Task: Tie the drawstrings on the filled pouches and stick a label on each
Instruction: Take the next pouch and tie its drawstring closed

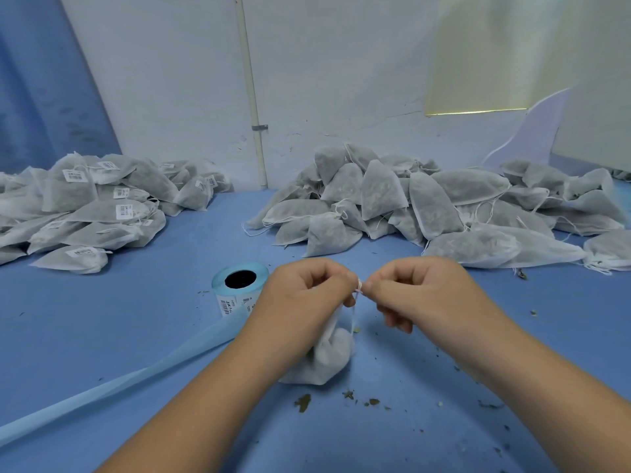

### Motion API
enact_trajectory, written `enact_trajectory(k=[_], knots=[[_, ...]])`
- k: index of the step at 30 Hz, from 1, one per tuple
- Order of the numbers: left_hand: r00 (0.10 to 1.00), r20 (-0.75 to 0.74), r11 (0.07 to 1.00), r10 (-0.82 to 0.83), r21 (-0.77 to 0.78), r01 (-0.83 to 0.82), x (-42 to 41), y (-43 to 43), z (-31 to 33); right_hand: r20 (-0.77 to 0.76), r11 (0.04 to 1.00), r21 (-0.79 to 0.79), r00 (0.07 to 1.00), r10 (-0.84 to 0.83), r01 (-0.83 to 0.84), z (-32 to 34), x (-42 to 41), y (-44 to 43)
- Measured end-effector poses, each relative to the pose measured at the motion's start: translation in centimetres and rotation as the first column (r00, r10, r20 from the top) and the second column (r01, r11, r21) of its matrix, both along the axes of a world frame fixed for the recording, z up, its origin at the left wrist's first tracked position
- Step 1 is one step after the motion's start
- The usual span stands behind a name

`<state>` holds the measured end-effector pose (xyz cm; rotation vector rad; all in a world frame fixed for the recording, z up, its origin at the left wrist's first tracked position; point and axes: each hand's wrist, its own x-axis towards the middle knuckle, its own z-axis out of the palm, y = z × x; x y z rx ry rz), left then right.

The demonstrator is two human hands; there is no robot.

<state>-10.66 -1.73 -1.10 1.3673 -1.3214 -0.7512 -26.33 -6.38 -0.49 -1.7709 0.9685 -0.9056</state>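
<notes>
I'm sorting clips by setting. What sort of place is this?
Likely a small hand-packing workshop: a heap of unlabelled filled pouches, a pile of barcode-labelled pouches, and a label roll on a blue table, with the left hand and right hand pinching a drawstring.

A small packing workshop: a blue-covered worktop (136, 336) against a scuffed white wall (341, 80), heaps of filled pouches, labelled ones (85, 206) far left, unlabelled ones (426, 206) far right, and a barcode label roll (239, 288).
</notes>
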Motion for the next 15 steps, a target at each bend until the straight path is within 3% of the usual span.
enact_trajectory(k=[7, 15], knots=[[0.976, -0.205, 0.993, -0.076, 0.071, 0.092, -0.18, 0.09, -0.08, 0.065, 0.987, -0.143, 0.996, -0.069, 0.078, -0.32, 0.16, 0.03], [0.975, -0.219, 0.997, -0.049, 0.041, 0.059, -0.33, 0.14, -0.16, 0.012, 0.956, -0.294, 1.0, -0.002, 0.006, -0.36, 0.35, 0.69]])
